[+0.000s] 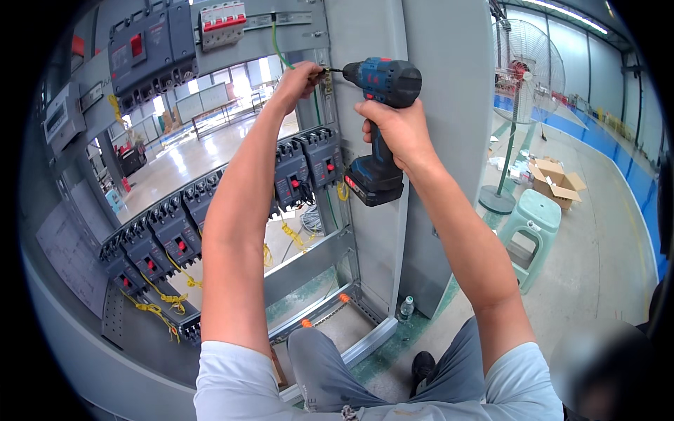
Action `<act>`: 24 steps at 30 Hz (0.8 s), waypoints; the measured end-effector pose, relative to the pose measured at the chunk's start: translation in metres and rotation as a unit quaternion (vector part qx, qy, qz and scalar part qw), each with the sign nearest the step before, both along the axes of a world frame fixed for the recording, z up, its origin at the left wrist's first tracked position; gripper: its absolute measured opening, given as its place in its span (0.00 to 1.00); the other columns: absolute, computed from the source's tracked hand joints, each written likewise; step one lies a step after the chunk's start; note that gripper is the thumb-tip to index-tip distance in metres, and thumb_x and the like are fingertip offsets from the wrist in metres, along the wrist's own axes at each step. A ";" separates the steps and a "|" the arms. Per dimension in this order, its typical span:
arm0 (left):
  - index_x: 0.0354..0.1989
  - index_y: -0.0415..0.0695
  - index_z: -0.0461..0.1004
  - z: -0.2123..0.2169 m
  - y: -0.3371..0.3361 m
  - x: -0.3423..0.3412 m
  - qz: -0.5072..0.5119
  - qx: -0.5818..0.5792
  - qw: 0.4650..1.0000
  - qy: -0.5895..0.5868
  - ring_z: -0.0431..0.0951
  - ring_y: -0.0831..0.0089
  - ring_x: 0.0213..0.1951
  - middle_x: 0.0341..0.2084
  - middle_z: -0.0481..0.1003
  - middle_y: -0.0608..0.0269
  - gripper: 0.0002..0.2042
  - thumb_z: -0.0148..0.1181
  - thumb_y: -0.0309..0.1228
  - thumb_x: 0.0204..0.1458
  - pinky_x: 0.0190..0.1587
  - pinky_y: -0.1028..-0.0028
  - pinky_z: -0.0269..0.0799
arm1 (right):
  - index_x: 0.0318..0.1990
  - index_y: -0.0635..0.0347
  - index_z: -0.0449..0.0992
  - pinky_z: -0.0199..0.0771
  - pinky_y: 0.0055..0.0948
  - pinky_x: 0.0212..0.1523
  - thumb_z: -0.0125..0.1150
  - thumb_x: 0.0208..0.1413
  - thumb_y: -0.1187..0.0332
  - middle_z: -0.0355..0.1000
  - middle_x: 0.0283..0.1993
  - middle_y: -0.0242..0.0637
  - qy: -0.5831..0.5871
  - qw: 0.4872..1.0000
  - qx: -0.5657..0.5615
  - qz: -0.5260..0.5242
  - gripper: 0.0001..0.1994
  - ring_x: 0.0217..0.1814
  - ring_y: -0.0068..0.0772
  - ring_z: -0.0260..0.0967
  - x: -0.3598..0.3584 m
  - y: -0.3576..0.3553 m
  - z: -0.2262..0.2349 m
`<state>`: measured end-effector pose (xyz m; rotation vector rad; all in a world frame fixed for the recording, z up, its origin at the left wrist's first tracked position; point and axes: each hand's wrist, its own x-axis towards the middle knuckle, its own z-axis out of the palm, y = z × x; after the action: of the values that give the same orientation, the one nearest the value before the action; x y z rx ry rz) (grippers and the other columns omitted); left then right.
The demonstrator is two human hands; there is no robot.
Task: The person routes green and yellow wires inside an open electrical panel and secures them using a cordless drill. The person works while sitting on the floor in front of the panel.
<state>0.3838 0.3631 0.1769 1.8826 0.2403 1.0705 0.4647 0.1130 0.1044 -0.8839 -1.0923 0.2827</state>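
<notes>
My right hand (397, 130) grips the handle of a blue and black cordless drill (382, 81), held level with its bit pointing left. The bit tip meets the upright post of the grey metal cabinet frame, right by the fingers of my left hand (300, 83). Those fingers are closed at the post, and a green wire (276, 43) comes down from the upper rail into them. The small fastener at the bit tip is mostly hidden by my fingertips. Below my left forearm runs a slanting row of dark circuit breakers (289, 175) with red switches.
Above hang a large breaker (144, 52) and a small white breaker with red levers (223, 24). Yellow wire bundles (168, 302) dangle below the row. To the right stand a grey panel (446, 105), a fan (523, 70), a green stool (537, 214) and a cardboard box (554, 181).
</notes>
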 end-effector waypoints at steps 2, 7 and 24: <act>0.29 0.43 0.73 0.000 0.000 0.003 0.022 0.016 1.000 -0.001 0.58 0.81 0.19 0.19 0.66 0.71 0.11 0.54 0.37 0.57 0.23 0.76 0.51 | 0.33 0.63 0.76 0.74 0.26 0.24 0.68 0.50 0.73 0.71 0.24 0.31 0.002 1.000 0.000 -0.001 0.06 0.23 0.21 0.71 0.000 0.003 0.001; 0.36 0.45 0.74 0.004 0.009 0.000 0.012 0.021 0.999 0.028 0.58 0.83 0.20 0.28 0.75 0.69 0.10 0.53 0.39 0.57 0.22 0.78 0.49 | 0.32 0.63 0.76 0.75 0.26 0.24 0.68 0.50 0.73 0.72 0.24 0.31 0.002 1.000 -0.004 -0.013 0.06 0.23 0.22 0.71 -0.001 0.006 0.004; 0.26 0.46 0.71 0.011 0.006 -0.001 -0.011 -0.078 0.995 0.062 0.53 0.84 0.16 0.18 0.65 0.75 0.11 0.55 0.39 0.53 0.19 0.77 0.44 | 0.41 0.63 0.75 0.79 0.31 0.28 0.73 0.50 0.69 0.75 0.38 0.38 0.003 0.997 -0.070 0.014 0.15 0.30 0.31 0.78 0.003 -0.007 0.017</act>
<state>0.3827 0.3690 0.1884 1.8075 0.3632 0.8939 0.4677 0.1060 0.1217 -0.9912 -1.0894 0.3895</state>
